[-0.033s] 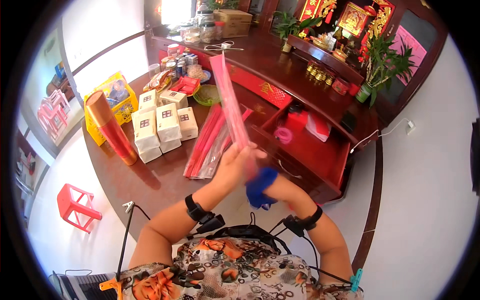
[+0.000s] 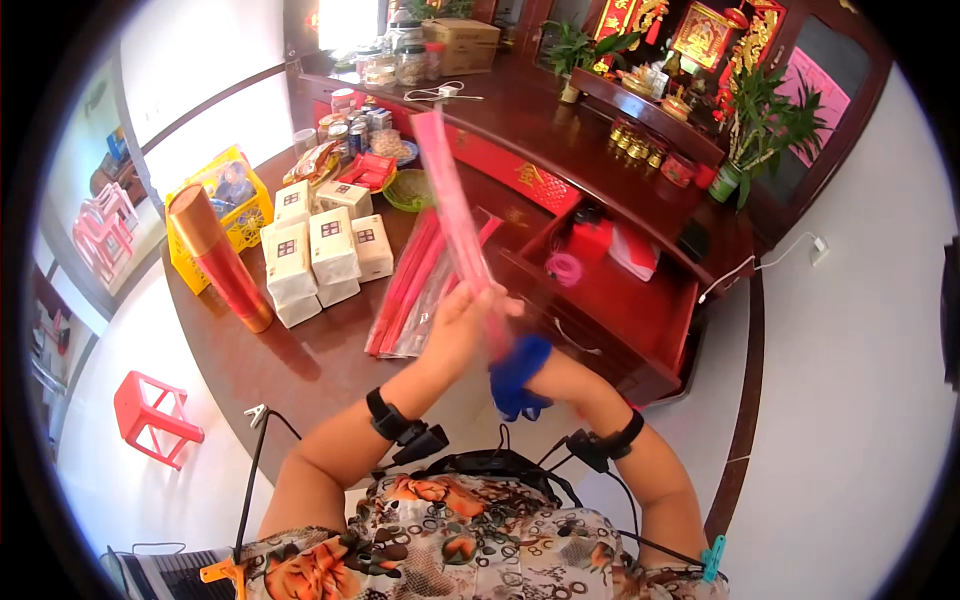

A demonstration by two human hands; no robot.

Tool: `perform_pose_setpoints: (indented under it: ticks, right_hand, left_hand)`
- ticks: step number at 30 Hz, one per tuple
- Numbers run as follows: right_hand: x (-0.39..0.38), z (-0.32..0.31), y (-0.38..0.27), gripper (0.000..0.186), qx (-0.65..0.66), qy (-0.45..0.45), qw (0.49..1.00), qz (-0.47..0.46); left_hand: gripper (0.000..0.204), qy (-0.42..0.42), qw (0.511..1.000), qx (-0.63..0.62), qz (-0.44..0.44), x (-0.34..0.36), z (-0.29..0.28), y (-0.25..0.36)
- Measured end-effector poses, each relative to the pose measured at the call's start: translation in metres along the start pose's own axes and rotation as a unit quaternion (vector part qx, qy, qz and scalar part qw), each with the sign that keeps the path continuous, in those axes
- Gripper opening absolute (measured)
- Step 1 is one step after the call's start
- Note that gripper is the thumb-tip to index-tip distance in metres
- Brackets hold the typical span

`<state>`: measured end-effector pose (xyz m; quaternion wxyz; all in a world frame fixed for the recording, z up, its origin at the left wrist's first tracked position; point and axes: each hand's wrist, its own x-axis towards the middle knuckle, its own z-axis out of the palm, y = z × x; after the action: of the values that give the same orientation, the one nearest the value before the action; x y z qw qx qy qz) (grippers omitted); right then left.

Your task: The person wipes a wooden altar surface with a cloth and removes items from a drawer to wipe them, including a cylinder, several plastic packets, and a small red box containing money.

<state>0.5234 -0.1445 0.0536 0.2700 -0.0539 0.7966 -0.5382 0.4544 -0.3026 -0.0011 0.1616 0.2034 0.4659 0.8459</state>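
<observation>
My left hand point(image 2: 462, 322) is closed round the lower part of a long, slim pink packet of incense sticks point(image 2: 455, 205), which points up and away over the table. A blue cloth point(image 2: 517, 378) is bunched in my right hand point(image 2: 540, 372), close against the packet's lower end. The cloth covers most of the right fingers, and that end of the packet is blurred. Beyond my left wrist, more pink-red packets point(image 2: 408, 285) in clear plastic lie on the dark red table point(image 2: 225, 345).
White tissue packs point(image 2: 333, 245) are stacked left of the packets, beside a tall red-gold cylinder point(image 2: 225, 265) and a yellow basket point(image 2: 250, 215). A green bowl point(image 2: 408, 190) sits behind. At right, a drawer point(image 2: 625, 310) stands pulled out. A red stool point(image 2: 158, 415) is on the floor.
The blue cloth and right hand have shifted very slightly down and toward me. The packet's far end has moved a little left. Both hands keep their hold.
</observation>
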Motion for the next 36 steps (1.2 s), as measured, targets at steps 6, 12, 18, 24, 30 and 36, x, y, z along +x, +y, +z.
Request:
perform_pose_setpoints:
  ticks: [6, 12, 18, 24, 30, 36]
  right_hand:
    - [-0.014, -0.023, 0.037, 0.011, 0.012, 0.084, 0.991, -0.102]
    - [-0.071, -0.084, 0.043, 0.035, 0.032, 0.344, 0.921, -0.179]
    - [-0.103, -0.127, 0.119, 0.060, -0.418, 0.509, 0.739, -0.144]
    - [-0.090, -0.106, 0.142, 0.054, -0.423, 0.457, 0.782, -0.006]
    - [-0.086, -0.113, 0.152, 0.037, -0.373, 0.503, 0.778, -0.054]
    - [-0.088, -0.109, 0.146, 0.034, -0.359, 0.510, 0.780, -0.044]
  left_hand:
    - [0.020, 0.011, 1.000, 0.026, 0.008, 0.019, -0.025, 0.016]
    - [0.023, 0.055, 0.939, 0.337, -0.034, 0.034, -0.131, -0.009]
    - [0.068, 0.130, 0.791, 0.597, 0.025, 0.040, -0.163, -0.048]
    - [0.053, -0.004, 0.755, 0.618, 0.221, 0.063, -0.065, -0.018]
    - [0.039, -0.195, 0.748, 0.602, 0.200, 0.155, 0.042, -0.060]
    - [0.042, -0.351, 0.657, 0.667, 0.024, 0.245, 0.040, -0.150]
